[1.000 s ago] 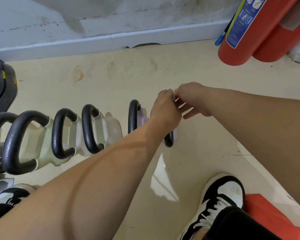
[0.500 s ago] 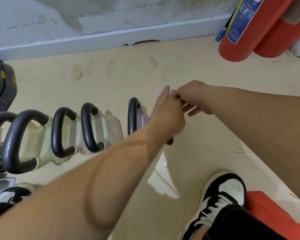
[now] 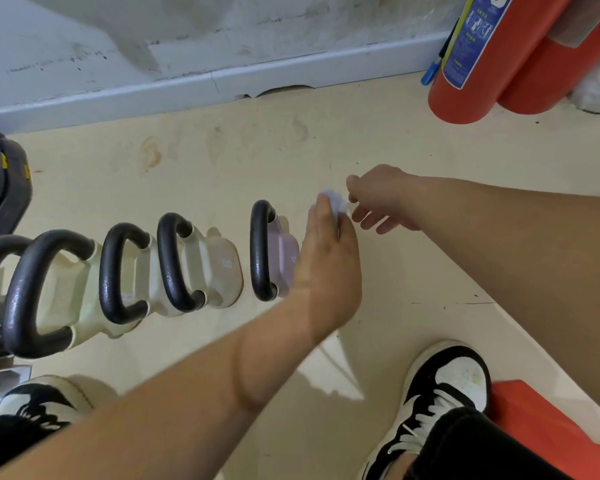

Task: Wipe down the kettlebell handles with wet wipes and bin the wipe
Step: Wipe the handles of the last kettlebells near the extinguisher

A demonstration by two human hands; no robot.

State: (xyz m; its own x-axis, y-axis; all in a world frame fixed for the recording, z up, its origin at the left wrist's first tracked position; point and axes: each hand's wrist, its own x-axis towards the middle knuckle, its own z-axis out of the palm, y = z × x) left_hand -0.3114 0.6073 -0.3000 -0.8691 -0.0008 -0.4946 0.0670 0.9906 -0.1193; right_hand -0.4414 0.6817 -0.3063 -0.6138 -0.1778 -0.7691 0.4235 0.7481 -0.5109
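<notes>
A pale, scuffed gym floor point(image 3: 413, 278) runs back to a grey skirting board, with the person's black-and-white sneakers at the near edge of the view. Both bare forearms reach forward over it. The left hand point(image 3: 329, 258) sits just right of the lilac kettlebell point(image 3: 284, 258), palm turned inward, its fingertips closed on a crumpled white wet wipe point(image 3: 333, 201). The right hand point(image 3: 381, 199) meets it from the right, thumb and forefinger pinching the same wipe while its other fingers hang loosely spread. This looks like regathering or refolding the wipe between handles. Next, one hand likely needs to wrap it around a black handle point(image 3: 258, 251) and rub along its curve. Farther left, cream kettlebells point(image 3: 219, 268) stand in line; a red fire extinguisher point(image 3: 465, 71) stands by the wall.
</notes>
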